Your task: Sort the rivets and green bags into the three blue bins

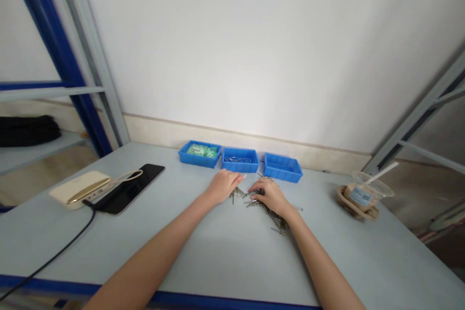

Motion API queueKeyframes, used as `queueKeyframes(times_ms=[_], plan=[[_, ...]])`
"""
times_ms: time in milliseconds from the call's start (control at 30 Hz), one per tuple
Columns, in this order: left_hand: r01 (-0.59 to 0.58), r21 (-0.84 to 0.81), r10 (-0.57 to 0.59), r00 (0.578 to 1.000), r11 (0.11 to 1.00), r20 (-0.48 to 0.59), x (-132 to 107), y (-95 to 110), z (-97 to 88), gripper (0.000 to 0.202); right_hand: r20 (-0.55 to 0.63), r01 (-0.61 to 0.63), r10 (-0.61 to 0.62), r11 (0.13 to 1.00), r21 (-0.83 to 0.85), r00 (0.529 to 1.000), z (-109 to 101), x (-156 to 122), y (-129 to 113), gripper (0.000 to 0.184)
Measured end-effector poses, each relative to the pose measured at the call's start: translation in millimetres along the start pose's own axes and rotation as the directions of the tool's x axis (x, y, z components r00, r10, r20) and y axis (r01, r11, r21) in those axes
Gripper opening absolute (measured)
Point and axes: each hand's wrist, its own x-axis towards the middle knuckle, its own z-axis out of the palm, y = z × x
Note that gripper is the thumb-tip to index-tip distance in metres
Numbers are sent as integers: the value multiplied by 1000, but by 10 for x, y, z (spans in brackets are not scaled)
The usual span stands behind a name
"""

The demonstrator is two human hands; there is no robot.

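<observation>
A loose pile of thin metal fasteners (276, 223), which look like rivets, lies on the grey table. My right hand (271, 194) is over the pile's upper part, thumb and fingers curled together at a thin fastener on its left side. To the left, my left hand (222, 186) rests with its fingers closed, beside a smaller scatter of fasteners (238, 193); whatever its fingertips hold is hidden. Just behind the hands stand three blue bins: the left bin (196, 160) has green-and-white packets, the middle bin (240, 166) a few fasteners, the right bin (282, 174) nothing visible.
On the left of the table (218, 261) are a cream-coloured device (82, 186) with a cable and a black phone or tablet (136, 186). A plastic cup (359, 193) with a straw stands in a cardboard holder (366, 214) at the right. A wall rises behind.
</observation>
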Motion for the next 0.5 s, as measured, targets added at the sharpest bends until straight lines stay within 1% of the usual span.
queueKeyframes(times_ms=[133, 167, 300, 400, 500], plan=[[-100, -3, 100, 991, 995, 91, -28, 57, 4, 24, -13, -11, 10, 998, -62, 1000, 48, 8, -60, 7], [-124, -5, 123, 987, 992, 107, -33, 72, -1, 22, -14, -11, 10, 997, -75, 1000, 49, 13, -73, 8], [-210, 11, 205, 964, 978, 171, -43, 116, -15, 23, 6, 26, -25, 986, -162, 1000, 34, -4, -110, 9], [-225, 4, 218, 950, 974, 225, -36, 118, -23, 17, 25, 56, -51, 967, -250, 998, 22, -31, -142, 8], [-232, -10, 227, 940, 973, 254, -25, 106, -28, 12, 19, 59, -56, 957, -285, 998, 20, -46, -171, 8]])
